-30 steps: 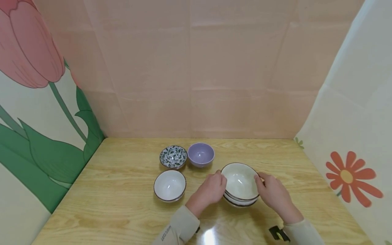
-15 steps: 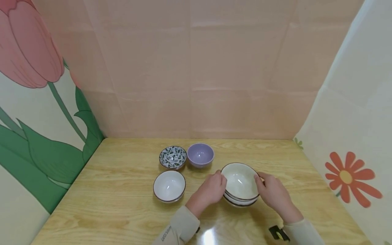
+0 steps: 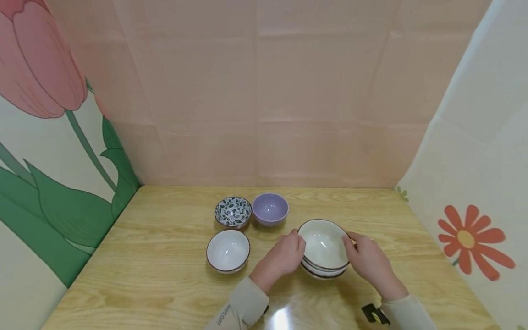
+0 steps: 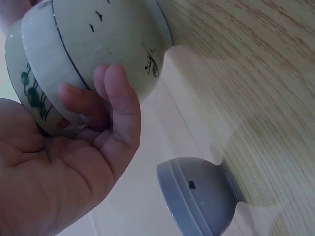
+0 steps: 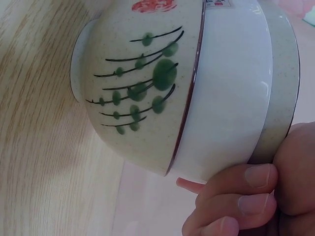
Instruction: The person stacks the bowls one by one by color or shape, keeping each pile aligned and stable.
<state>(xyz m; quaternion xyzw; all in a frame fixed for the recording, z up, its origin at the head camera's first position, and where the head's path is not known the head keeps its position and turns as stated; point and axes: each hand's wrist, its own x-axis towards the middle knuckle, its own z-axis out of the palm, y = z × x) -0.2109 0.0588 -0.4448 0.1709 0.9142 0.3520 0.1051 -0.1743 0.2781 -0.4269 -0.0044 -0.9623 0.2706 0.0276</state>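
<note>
In the head view a stack of nested bowls stands on the right half of the table. Its top is a cream bowl [image 3: 323,243] with a dark brown rim. Below it sits a white bowl [image 5: 224,98], and at the bottom a cream bowl painted with green plants [image 5: 140,88], its foot right at the tabletop. My left hand [image 3: 284,254] grips the upper bowl's left rim, fingers curled against the stack's outside. On the opposite side my right hand [image 3: 371,261] pinches the rim, thumb inside the cream bowl and fingers beneath.
Left of the stack on the wooden table [image 3: 144,275] are a white bowl with a brown rim [image 3: 228,250], a leaf-patterned bowl [image 3: 233,211] and a purple bowl [image 3: 270,208]. A pinkish backdrop [image 3: 264,114] rises behind the table's far edge.
</note>
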